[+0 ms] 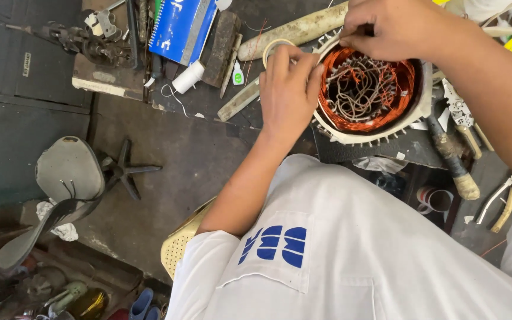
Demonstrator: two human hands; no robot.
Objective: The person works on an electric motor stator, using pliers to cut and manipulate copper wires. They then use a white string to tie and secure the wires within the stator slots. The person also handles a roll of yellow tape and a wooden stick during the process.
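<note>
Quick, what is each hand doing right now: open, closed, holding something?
Left hand: fingers curled, pinching at the rim of the motor stator.
Right hand: closed, fingertips pinching something small at the stator's top edge; what cannot be told.

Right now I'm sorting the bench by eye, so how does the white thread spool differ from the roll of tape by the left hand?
The white thread spool is a solid cylinder wound full, with a loose strand trailing from it; the roll of tape is a thin open ring with an empty centre. The spool lies apart from both hands, while the tape sits right against the left hand. Both are pale and rest on the dark workbench.
</note>
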